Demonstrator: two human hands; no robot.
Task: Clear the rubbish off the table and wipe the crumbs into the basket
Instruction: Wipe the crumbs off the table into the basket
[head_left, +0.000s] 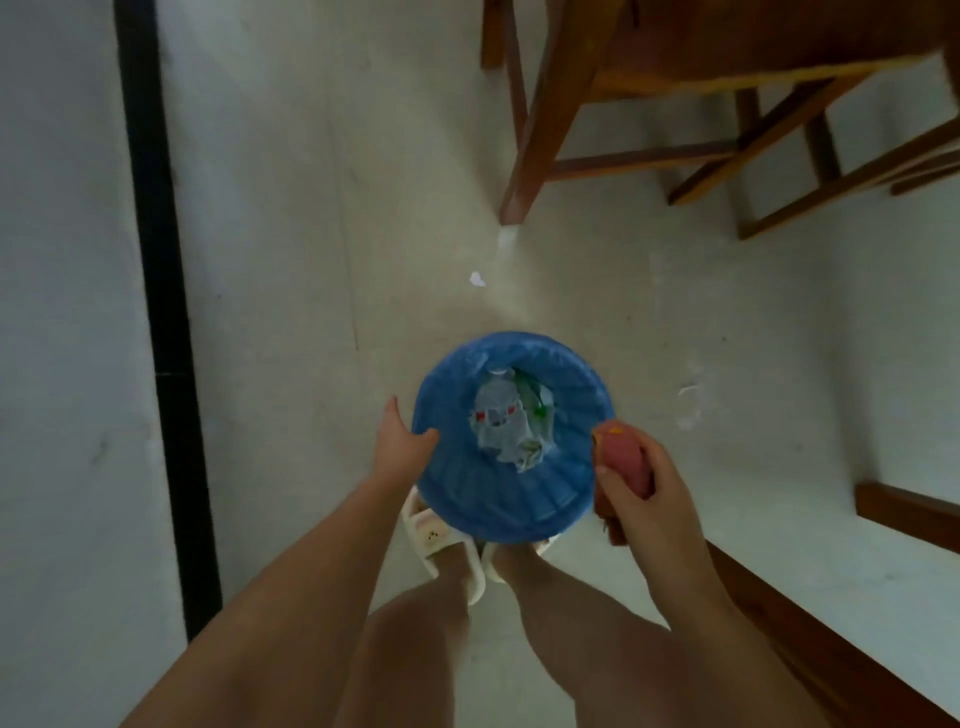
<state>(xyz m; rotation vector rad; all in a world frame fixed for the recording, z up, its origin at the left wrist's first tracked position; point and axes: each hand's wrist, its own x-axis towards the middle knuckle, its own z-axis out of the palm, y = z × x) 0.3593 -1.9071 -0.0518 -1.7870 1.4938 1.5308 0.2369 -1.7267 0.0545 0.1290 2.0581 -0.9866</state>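
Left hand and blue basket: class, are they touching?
Touching. The head view shows the left hand gripping the rim of the blue basket, thumb lying over the edge.

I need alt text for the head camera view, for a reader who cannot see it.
Seen from above, a person's left hand grips the rim of a blue-lined basket holding crumpled rubbish, while the right hand holds a pinkish cloth beside it. Wooden chair legs stand on the pale floor beyond.

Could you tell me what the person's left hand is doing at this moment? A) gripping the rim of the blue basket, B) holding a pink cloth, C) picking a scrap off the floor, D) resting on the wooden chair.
A: the left hand grips the rim of the blue basket, while the right hand holds the pink cloth.
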